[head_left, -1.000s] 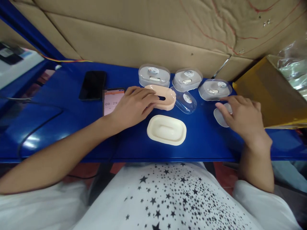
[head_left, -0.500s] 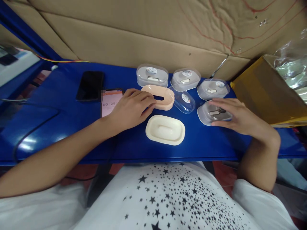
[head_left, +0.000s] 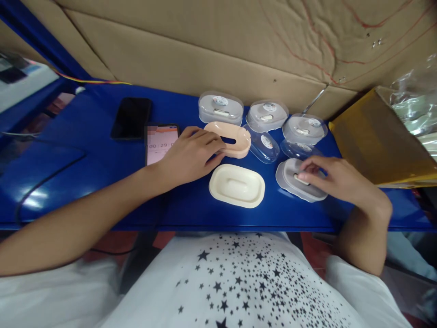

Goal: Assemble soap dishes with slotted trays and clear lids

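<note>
My left hand [head_left: 194,152] has its fingers closed on the near left side of a peach oval tray [head_left: 239,148] with a dark slot in its middle. At the right, my right hand [head_left: 327,175] pinches the small pale piece [head_left: 302,179] on top of a grey-white oval dish [head_left: 290,182], which has no clear cover over it. Between the hands lies a cream oval dish [head_left: 236,186]. One clear lid with a round sticker [head_left: 265,146] rests right of the peach tray, and another clear lid [head_left: 300,149] lies behind the grey-white dish.
Three covered oval dishes [head_left: 221,108] stand along the back by the cardboard wall. A black phone [head_left: 131,118] and a lit phone showing a timer [head_left: 160,145] lie at the left. A cardboard box [head_left: 385,136] stands at the right, with clear plastic beyond it.
The clear lid is off the front right dish and lies behind it. That dish sits nearer the front edge. My right hand has moved down to it; my left hand stays at the peach tray.
</note>
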`<state>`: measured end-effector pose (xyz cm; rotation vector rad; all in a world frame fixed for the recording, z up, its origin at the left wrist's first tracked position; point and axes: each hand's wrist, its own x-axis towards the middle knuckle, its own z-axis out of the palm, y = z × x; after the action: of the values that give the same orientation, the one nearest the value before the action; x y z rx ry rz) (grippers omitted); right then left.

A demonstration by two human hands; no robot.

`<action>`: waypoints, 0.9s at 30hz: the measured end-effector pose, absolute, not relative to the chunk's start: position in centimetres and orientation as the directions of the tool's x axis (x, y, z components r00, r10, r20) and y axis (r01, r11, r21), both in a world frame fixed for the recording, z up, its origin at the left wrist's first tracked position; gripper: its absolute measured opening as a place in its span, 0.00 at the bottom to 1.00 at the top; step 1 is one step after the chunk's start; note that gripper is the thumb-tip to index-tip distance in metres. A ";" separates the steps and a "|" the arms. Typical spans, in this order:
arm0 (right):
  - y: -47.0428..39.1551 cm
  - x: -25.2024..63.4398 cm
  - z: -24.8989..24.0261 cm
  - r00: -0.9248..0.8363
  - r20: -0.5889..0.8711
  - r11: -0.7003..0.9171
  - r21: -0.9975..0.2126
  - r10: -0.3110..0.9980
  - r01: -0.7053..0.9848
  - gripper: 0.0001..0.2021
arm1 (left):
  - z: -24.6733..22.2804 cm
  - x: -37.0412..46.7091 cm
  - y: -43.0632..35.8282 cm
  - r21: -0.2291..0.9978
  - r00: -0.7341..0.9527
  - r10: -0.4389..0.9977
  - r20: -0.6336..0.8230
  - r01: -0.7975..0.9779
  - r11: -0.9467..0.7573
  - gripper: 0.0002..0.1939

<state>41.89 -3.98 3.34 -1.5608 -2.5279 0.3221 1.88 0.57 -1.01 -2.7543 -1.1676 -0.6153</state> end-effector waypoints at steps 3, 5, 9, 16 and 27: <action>-5.4 42.9 2.8 -0.483 -0.018 0.476 -0.139 0.875 0.868 0.28 | -1.2 1.8 0.7 0.097 0.627 0.677 0.385 0.702 -0.705 0.18; -5.5 43.0 1.9 -0.539 0.023 0.539 -0.065 0.842 0.840 0.30 | -1.3 1.7 0.8 0.095 0.629 0.679 0.380 0.703 -0.705 0.18; -4.8 42.0 1.5 -0.640 0.039 0.638 -0.137 0.768 0.758 0.22 | -1.3 1.7 0.9 0.058 0.639 0.669 0.379 0.705 -0.706 0.18; -5.4 39.8 3.4 -0.645 0.163 0.662 -0.275 0.747 0.697 0.19 | -1.5 1.6 0.9 0.034 0.658 0.646 0.387 0.690 -0.723 0.17; -3.9 42.1 4.2 -0.075 0.595 0.450 -0.513 0.800 0.731 0.16 | -1.5 1.6 0.8 0.015 0.682 0.631 0.370 0.675 -0.738 0.17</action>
<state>42.10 -3.90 4.21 -1.3024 -1.8222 0.0987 1.58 0.76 -1.46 -2.7671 -1.0793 -0.5388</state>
